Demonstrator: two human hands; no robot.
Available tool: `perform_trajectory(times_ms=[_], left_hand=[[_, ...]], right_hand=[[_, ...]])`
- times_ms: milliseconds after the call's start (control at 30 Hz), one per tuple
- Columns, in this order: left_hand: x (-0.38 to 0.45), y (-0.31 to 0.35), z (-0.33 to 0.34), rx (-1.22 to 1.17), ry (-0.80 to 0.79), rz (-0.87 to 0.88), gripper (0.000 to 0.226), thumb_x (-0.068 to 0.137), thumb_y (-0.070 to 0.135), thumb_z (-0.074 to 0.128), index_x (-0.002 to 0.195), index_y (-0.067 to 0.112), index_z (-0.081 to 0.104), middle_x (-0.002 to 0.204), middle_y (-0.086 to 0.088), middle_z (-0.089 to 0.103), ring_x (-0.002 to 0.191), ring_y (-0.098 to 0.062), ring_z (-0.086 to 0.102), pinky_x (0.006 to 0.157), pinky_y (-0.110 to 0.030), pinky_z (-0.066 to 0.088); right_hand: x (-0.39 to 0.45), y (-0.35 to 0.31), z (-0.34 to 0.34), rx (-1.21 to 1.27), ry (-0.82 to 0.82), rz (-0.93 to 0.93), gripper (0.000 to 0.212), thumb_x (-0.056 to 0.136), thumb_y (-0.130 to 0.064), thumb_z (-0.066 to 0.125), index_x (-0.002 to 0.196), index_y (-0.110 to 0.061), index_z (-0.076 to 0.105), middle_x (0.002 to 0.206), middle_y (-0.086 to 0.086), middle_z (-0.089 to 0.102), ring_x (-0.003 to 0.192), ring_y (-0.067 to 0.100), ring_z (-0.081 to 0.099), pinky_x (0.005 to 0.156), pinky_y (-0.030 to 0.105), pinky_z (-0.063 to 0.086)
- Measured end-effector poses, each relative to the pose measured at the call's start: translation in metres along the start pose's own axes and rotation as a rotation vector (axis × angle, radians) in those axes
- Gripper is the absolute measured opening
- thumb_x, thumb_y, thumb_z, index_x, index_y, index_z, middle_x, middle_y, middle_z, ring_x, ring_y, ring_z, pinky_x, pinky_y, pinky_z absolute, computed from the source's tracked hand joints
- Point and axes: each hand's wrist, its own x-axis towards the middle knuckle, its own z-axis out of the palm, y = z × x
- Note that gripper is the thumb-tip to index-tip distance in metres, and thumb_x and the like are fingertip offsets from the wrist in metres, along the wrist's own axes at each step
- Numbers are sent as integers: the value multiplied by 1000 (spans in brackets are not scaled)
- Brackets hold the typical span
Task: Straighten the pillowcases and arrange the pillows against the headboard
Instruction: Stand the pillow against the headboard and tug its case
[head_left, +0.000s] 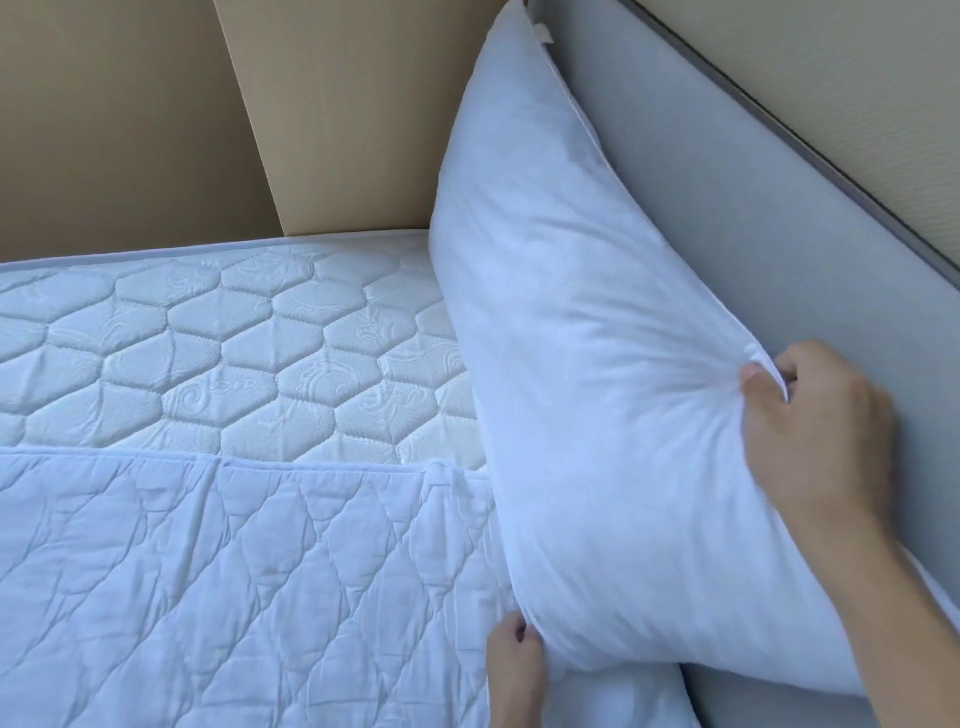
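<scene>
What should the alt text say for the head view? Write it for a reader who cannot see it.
Two bare hands hold a white pillow upright against a grey headboard: the right hand pinches its upper edge, the left hand grips its lower corner. To the left lie a bare quilted mattress and a white quilted cover.

second pillow mostly hidden, left hand cropped

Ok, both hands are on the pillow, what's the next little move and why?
Probably ease the pillow back until it lies flat against the headboard. The right hand pinches its upper edge, the left hand its lower corner, and it stands tilted.
</scene>
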Motion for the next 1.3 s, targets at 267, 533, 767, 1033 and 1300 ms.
perform_trajectory(times_ms=[267, 533, 767, 1033, 1300], left_hand=[[-40, -12, -24, -196, -247, -132, 26, 92, 1, 52, 74, 4, 70, 68, -10, 70, 60, -17, 63, 51, -22, 42], [-38, -30, -28, -240, -334, -90, 14, 89, 14, 71, 86, 1, 73, 88, -18, 77, 75, -17, 74, 61, -21, 58], [-38, -28, -20, -88, -256, 34, 17, 83, -2, 60, 68, -5, 66, 61, -17, 68, 48, -16, 67, 44, -20, 51], [-57, -46, -9, 9, -119, 120, 19, 70, 0, 58, 52, 2, 53, 43, -12, 54, 37, -20, 45, 40, -23, 34], [-51, -53, -4, 37, -89, 127, 15, 71, -3, 58, 56, -1, 56, 42, -10, 57, 34, -19, 49, 38, -23, 36]], right_hand=[[-83, 62, -81, -27, -167, 120, 65, 72, -89, 40, 91, -32, 64, 76, -7, 71, 76, 27, 66, 64, 37, 48], [-139, 95, -90, -53, -95, 270, 28, 90, -26, 63, 67, -9, 62, 56, -11, 69, 49, 14, 63, 50, 27, 46], [-127, 92, -99, -50, 294, 54, 40, 87, -37, 56, 68, -2, 56, 69, 20, 67, 66, 41, 60, 65, 46, 53], [-134, 96, -106, -15, 254, 96, 37, 91, -30, 55, 65, -3, 54, 59, 11, 68, 52, 26, 60, 63, 39, 52], [-127, 93, -130, 38, 270, 32, 37, 92, -33, 55, 71, -3, 57, 54, 7, 64, 55, 25, 61, 67, 35, 50]])
